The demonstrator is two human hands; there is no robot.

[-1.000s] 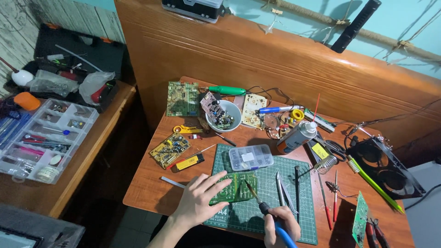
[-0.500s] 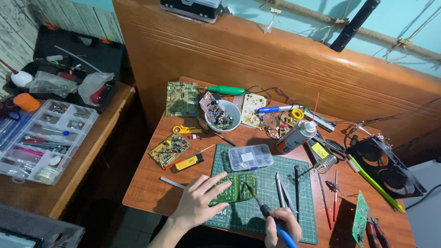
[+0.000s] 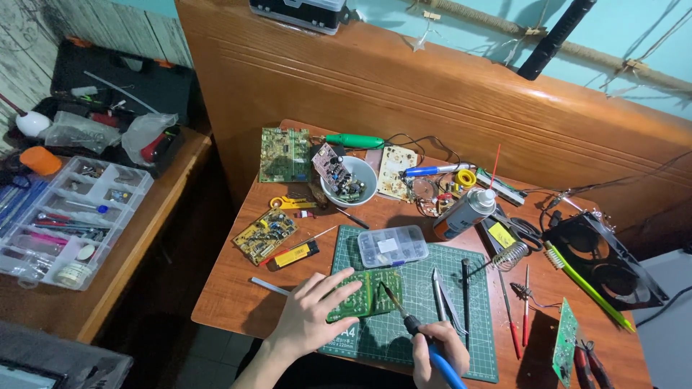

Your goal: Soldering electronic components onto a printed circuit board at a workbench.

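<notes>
My left hand (image 3: 310, 317) lies flat with fingers spread on the left part of a green circuit board (image 3: 369, 294), which rests on a green cutting mat (image 3: 425, 317). My right hand (image 3: 438, 353) grips a blue-handled soldering iron (image 3: 414, 328); its tip touches the board's right half. A clear small-parts box (image 3: 393, 246) sits on the mat just beyond the board. Tweezers (image 3: 441, 294) lie to the right of the iron.
The small wooden table (image 3: 231, 288) carries a white bowl of parts (image 3: 349, 181), a yellow circuit board (image 3: 264, 235), a spray can (image 3: 465, 212), a black fan (image 3: 605, 261), screwdrivers (image 3: 519, 306) and pliers (image 3: 591, 360). A clear organizer tray (image 3: 68, 216) and black toolcase (image 3: 122, 94) stand on the left bench.
</notes>
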